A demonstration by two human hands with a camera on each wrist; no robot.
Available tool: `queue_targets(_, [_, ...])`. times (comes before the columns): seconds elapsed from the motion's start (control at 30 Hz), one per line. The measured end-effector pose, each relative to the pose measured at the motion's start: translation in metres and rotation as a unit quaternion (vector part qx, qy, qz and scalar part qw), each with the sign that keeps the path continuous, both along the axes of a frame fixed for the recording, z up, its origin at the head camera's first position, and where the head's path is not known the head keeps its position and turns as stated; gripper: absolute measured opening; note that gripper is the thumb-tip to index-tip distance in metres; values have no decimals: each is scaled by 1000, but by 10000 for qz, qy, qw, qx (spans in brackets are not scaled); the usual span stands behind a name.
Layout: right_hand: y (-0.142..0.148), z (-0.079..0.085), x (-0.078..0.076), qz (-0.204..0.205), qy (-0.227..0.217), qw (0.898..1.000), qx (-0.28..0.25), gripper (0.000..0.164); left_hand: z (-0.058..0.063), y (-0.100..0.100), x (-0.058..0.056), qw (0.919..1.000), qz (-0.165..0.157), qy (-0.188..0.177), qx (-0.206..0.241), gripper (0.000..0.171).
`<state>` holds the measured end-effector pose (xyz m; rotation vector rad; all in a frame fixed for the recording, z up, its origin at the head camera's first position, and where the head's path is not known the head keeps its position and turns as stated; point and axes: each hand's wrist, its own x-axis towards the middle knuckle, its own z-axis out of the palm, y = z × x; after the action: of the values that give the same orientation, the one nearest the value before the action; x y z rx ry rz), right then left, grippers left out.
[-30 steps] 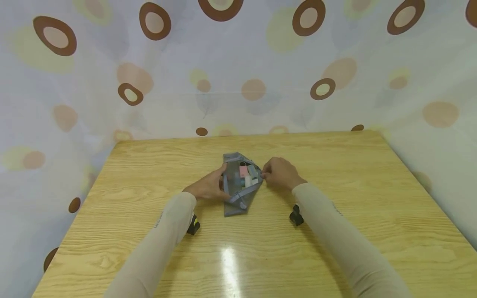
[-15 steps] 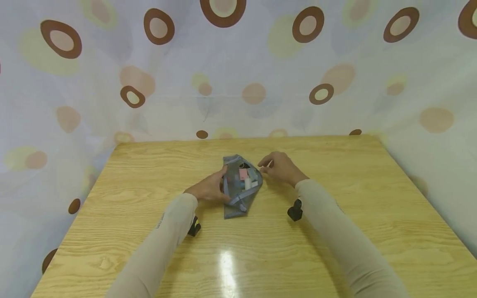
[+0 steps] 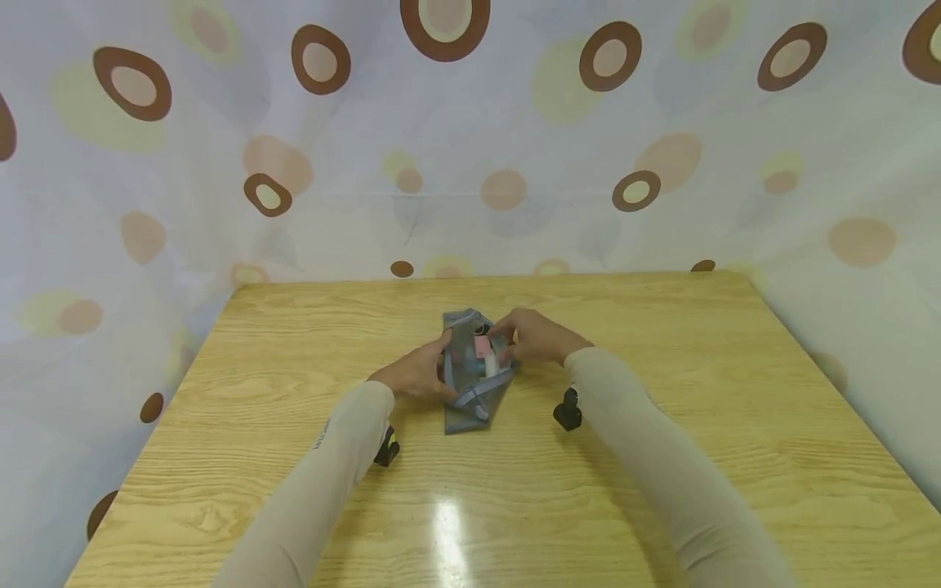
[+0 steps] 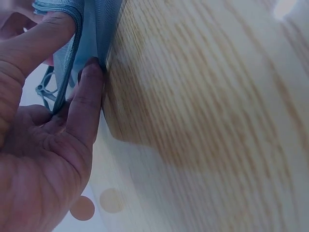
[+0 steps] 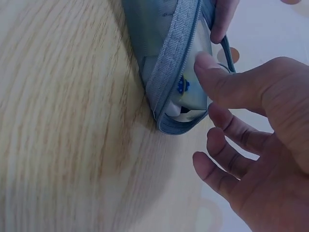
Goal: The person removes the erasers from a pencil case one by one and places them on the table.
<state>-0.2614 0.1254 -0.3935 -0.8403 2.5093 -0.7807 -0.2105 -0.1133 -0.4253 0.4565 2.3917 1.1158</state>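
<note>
A grey-blue mesh zip pouch (image 3: 466, 422) lies unzipped near the middle of the table, its mouth gaping. Inside show a pink item (image 3: 482, 347) and a white one (image 3: 492, 365). My left hand (image 3: 417, 370) grips the pouch's left side, thumb on the near edge and fingers on the far edge. In the left wrist view the zipper edge (image 4: 72, 58) runs between thumb and fingers. My right hand (image 3: 542, 336) is at the right end of the mouth, fingers loosely spread. The right wrist view shows its thumb (image 5: 207, 65) over a pale packet with a blue print (image 5: 183, 84).
The wooden table (image 3: 662, 490) extends around the pouch on all sides. A patterned curtain (image 3: 470, 229) hangs behind it and along both sides. A loop strap (image 4: 44, 89) hangs off the pouch.
My right hand first pinched the pouch's right tip, then let it go, and has moved left over the mouth. The left hand keeps its grip.
</note>
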Motion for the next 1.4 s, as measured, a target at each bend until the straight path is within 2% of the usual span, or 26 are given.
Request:
queue_targets(0.27, [-5, 6, -1, 121, 132, 9982, 579, 48, -2, 0, 0, 10000, -34, 54, -28, 118])
queue_targets(0.5, [-7, 8, -2, 21, 153, 9968, 782, 52, 1, -1, 1, 10000, 2, -8, 41, 119])
queue_targets(0.73, [-4, 5, -3, -116, 120, 9973, 712, 55, 1, 0, 1, 9999, 1, 13, 105, 121])
queue_targets(0.97, [2, 2, -2, -139, 82, 9983, 556, 54, -1, 2, 0, 9999, 69, -132, 86, 122])
queue_targets(1.4, [7, -3, -2, -237, 171, 9986, 433, 55, 1, 2, 0, 9999, 12, -48, 92, 122])
